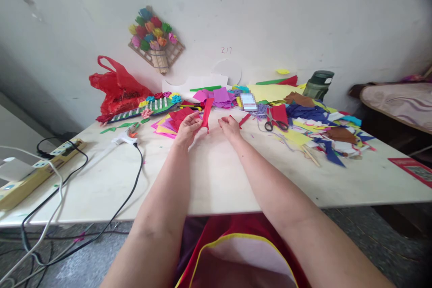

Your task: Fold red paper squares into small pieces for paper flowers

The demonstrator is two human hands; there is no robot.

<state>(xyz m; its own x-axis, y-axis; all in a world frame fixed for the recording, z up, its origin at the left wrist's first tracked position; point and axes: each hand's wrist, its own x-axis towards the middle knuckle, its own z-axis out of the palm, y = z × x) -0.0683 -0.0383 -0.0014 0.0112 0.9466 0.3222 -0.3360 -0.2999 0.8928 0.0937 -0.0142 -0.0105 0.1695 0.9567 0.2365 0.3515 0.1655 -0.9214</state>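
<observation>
A red strip (208,110) stood tilted near the centre of the frame, its lower part pinched between thumb and fingers of the left hand (189,129). To its right, the right hand (231,128) had its fingers drawn in; whether they gripped anything could not be told. Red sheets (180,119) lay left of centre, purple paper (222,96) above centre, and scissors (276,122) right of centre. Farther right spread the scraps (305,112), with a bottle (317,86) behind. A glue gun (124,138) and power strip (16,194) occupied the left, below a flower ornament (157,38) at upper left.
</observation>
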